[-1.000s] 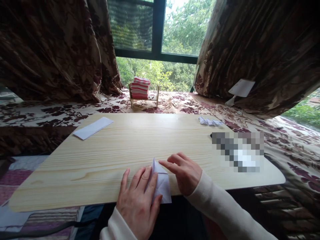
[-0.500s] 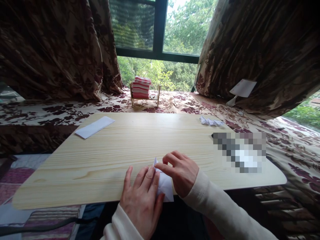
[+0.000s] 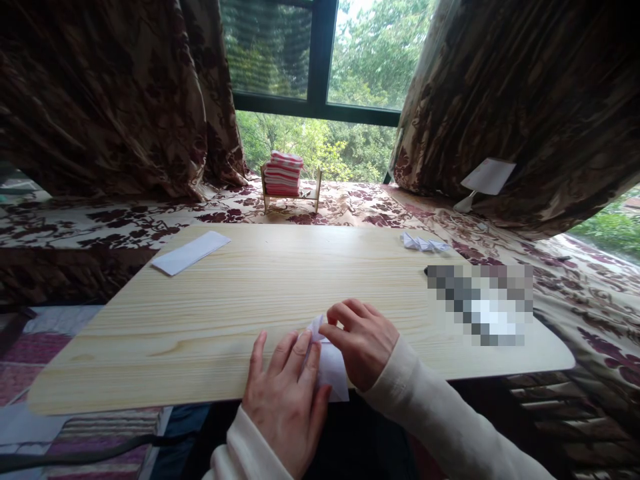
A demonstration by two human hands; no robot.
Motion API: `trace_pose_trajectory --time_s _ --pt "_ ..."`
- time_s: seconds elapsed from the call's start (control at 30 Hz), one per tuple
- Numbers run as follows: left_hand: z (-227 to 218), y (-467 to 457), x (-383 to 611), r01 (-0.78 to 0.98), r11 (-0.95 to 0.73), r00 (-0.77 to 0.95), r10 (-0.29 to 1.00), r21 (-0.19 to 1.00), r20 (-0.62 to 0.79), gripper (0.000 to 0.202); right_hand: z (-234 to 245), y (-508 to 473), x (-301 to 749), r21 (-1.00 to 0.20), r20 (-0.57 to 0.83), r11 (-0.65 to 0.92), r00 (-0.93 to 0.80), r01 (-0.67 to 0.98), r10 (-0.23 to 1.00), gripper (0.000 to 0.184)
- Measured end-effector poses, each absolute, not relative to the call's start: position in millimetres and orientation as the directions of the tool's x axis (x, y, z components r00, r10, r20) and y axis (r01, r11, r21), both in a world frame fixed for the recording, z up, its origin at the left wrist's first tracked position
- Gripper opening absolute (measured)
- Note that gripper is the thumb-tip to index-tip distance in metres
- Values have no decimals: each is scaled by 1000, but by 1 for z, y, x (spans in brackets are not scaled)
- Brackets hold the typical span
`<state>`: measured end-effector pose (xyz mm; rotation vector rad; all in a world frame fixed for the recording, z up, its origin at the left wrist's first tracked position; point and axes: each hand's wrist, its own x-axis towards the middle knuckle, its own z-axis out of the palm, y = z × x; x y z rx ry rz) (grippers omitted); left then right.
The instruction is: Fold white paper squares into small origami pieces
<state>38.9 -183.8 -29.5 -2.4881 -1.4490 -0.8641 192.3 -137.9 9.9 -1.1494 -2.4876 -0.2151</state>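
Observation:
A folded sheet of white paper [image 3: 334, 375] lies at the table's near edge, its upper end raised in a small pointed flap. My left hand [image 3: 286, 393] rests flat on its left side, fingers stretched and somewhat spread, covering part of it. At the flap, my right hand [image 3: 363, 341] has its thumb and index finger closed together on the paper, with the other fingers curled. The exact fold beneath my fingers is hidden.
A white paper strip [image 3: 191, 253] lies at the table's back left. Several small folded paper pieces [image 3: 424, 243] sit at the back right, near a pixelated patch [image 3: 480, 307]. Beyond the table [image 3: 150, 333] stand a small rack of striped cloths [image 3: 283, 175] and a lamp [image 3: 487, 177].
The paper's pointed flap has shifted to the right and opened wider, along with my right fingertips. My left hand stays nearly in place. The view has shifted slightly.

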Motion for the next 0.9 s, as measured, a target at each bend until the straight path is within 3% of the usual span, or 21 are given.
trace_pose_trajectory --time_s 0.23,0.47,0.9 --pt "-30 -185 39 837 -519 362 761 172 539 35 7 -139 185 11 420 655 -598 755 683 17" --pt "-30 -185 42 841 -505 339 771 193 538 37 0 -141 181 48 514 691 -611 721 602 16" --pt "-31 -188 43 856 -482 319 779 189 540 34 4 -140 179 -46 389 643 -580 764 716 14"
